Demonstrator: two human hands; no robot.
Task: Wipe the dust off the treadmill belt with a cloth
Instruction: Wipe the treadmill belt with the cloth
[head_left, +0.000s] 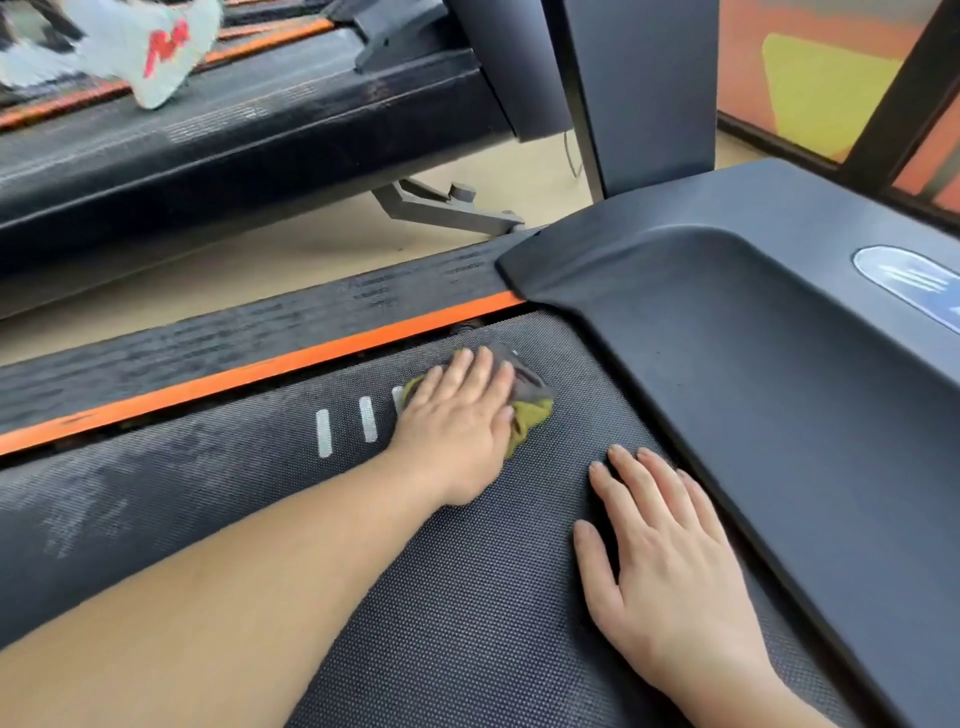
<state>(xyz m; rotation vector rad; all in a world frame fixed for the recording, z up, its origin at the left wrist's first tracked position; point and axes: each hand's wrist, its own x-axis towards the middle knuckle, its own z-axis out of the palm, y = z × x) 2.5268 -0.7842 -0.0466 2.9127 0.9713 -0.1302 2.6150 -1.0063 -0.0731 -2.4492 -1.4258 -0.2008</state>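
The black textured treadmill belt (467, 597) fills the lower half of the head view, with pale dust smears at its left. A crumpled yellow-green and grey cloth (530, 405) lies on the belt near its front end. My left hand (457, 421) presses flat on the cloth, fingers spread over it, covering most of it. My right hand (665, 561) rests palm-down on the bare belt to the right, fingers apart, holding nothing. It lies close to the motor cover's edge.
A dark plastic motor cover (753, 364) rises at the right of the belt. An orange strip (260, 374) and black side rail (234, 332) run along the far edge. Beyond a strip of tan floor stands a second treadmill (234, 130) with a white shoe (150, 57) on it.
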